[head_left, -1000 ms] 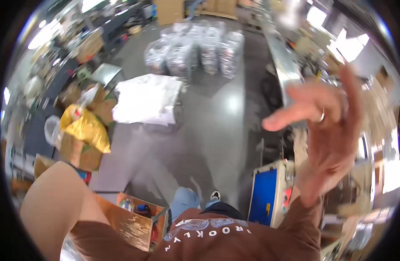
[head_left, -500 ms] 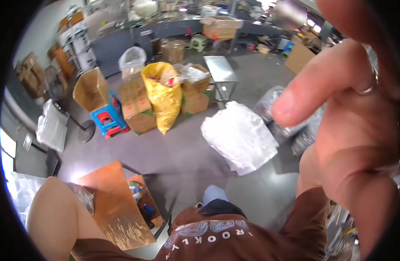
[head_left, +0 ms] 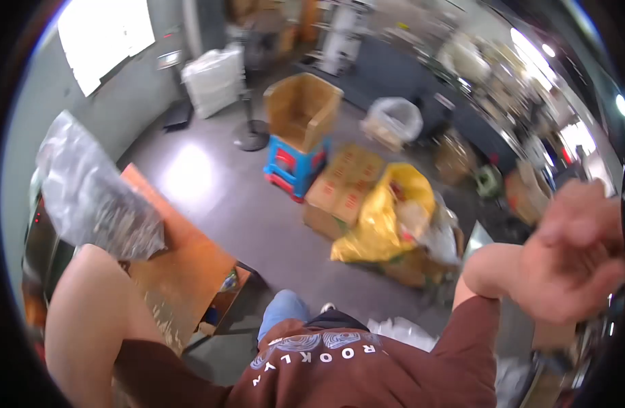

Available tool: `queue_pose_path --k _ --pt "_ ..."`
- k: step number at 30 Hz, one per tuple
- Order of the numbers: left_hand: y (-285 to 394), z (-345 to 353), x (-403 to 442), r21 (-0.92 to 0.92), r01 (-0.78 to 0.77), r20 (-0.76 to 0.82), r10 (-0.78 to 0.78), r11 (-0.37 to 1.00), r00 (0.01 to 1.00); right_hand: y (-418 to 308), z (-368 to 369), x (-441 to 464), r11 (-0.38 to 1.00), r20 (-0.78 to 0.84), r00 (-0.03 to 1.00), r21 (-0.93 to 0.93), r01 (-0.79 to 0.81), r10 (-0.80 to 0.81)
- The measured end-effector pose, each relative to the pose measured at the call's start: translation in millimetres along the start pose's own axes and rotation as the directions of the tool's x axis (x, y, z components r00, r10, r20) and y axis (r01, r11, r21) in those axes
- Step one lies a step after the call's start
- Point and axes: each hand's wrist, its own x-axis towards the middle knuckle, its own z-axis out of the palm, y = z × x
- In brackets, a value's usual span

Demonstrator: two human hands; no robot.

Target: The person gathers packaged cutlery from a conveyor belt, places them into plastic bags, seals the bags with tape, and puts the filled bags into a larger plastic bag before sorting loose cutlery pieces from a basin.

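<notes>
My right hand [head_left: 576,251] is raised at the right edge of the view, close to the camera. Its fingers are bent but apart from the thumb, and nothing shows between them; motion blurs it a little. My left arm [head_left: 88,306] is bent at the left, with the elbow up, and its hand is out of view. Beyond that elbow, a clear plastic bag [head_left: 101,197] with small dark contents rests on an orange-brown wooden table [head_left: 196,245]. Some items sit on a shelf under the tabletop.
An open cardboard box [head_left: 302,109] stands on a blue and red stool [head_left: 292,166]. Beside it are a closed carton [head_left: 346,180] and a yellow sack [head_left: 394,211]. A fan base [head_left: 251,136] and a white bundle [head_left: 214,81] stand farther back. A workbench [head_left: 373,75] runs along the back.
The view has swung left, bringing the wooden table and plastic bag further in. My right hand has moved from large in front of the camera to farther off at the right edge.
</notes>
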Motion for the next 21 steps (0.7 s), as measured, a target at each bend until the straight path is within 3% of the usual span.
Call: queue_pose_path --k 3,5,7,12,21 --pt "-48 -31 -30 0.151 0.038 0.059 -0.048 0.988 0.997 135 9 55 0.952 -0.133 0.951 -0.169 0.254 -0.277" --pt "-78 -55 -59 0.220 0.046 0.098 -0.069 0.974 0.993 208 8 94 0.952 -0.066 0.951 -0.075 0.296 -0.301" --pt "-107 -81 -92 0.278 0.046 0.107 -0.078 0.959 0.991 262 23 126 0.958 -0.149 0.948 -0.088 0.272 -0.282" --pt "-189 -164 -157 0.459 0.103 0.044 -0.138 0.882 0.989 401 15 232 0.886 -0.018 0.888 0.053 0.460 -0.460" --pt "-350 -353 -270 0.579 0.159 0.098 -0.261 0.799 0.960 654 23 380 0.741 -0.238 0.769 0.210 0.637 -0.593"
